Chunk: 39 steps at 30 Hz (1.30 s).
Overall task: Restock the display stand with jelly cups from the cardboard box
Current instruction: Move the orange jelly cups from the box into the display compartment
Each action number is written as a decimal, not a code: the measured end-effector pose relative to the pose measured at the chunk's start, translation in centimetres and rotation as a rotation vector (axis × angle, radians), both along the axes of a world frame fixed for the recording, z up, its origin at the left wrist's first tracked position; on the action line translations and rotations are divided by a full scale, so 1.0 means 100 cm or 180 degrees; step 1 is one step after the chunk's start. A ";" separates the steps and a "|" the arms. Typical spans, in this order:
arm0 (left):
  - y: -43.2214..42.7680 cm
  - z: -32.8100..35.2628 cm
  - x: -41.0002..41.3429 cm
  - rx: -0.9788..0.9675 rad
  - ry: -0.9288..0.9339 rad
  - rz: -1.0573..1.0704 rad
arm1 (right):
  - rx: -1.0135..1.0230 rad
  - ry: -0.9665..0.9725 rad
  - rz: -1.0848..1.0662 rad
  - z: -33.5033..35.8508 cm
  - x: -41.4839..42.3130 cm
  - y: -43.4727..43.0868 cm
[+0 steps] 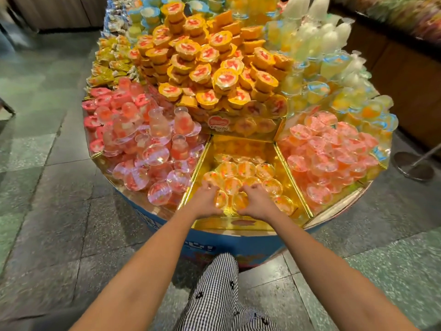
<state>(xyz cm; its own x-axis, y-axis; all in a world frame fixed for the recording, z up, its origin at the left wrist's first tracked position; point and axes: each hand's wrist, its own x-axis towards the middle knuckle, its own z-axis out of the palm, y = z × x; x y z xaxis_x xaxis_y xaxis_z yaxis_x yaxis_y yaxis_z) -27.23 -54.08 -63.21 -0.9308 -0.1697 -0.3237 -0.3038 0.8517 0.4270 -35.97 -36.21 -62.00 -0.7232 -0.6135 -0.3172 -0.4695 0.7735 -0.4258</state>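
Note:
A round display stand [167, 220] with gold-lined compartments stands in front of me. Its near middle compartment [284, 161] holds several clear jelly cups [245, 169] with orange and red bits, lying on their sides. My left hand [206, 199] and my right hand [256, 199] both reach into this compartment. Each hand has its fingers curled over cups at the front of the pile, the two hands close together. The cardboard box is not in view.
Pink jelly cups [148, 151] fill the left compartment and peach ones [329, 154] the right. Orange-lidded cups [210, 68] are heaped high behind. A metal post base [412, 166] stands on the tiled floor at right. My checked trouser leg [214, 290] is below.

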 end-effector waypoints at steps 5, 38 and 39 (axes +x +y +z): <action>-0.003 -0.011 -0.012 -0.0295 0.0004 -0.0275 | 0.0358 0.0091 0.0616 -0.011 -0.015 -0.003; -0.001 -0.027 -0.023 -0.0523 -0.0148 -0.0244 | 0.0800 0.0439 0.1126 -0.034 -0.025 -0.008; -0.002 -0.028 -0.023 -0.0511 -0.0150 -0.0227 | 0.0768 0.0397 0.1102 -0.035 -0.026 -0.008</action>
<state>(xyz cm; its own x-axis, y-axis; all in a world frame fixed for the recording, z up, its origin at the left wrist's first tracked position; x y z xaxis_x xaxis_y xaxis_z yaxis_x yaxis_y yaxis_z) -29.55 -54.25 -66.02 -0.9268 -0.1567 -0.3413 -0.2566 0.9279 0.2706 -38.53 -36.97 -65.46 -0.5296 -0.7455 -0.4045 -0.7549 0.6318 -0.1759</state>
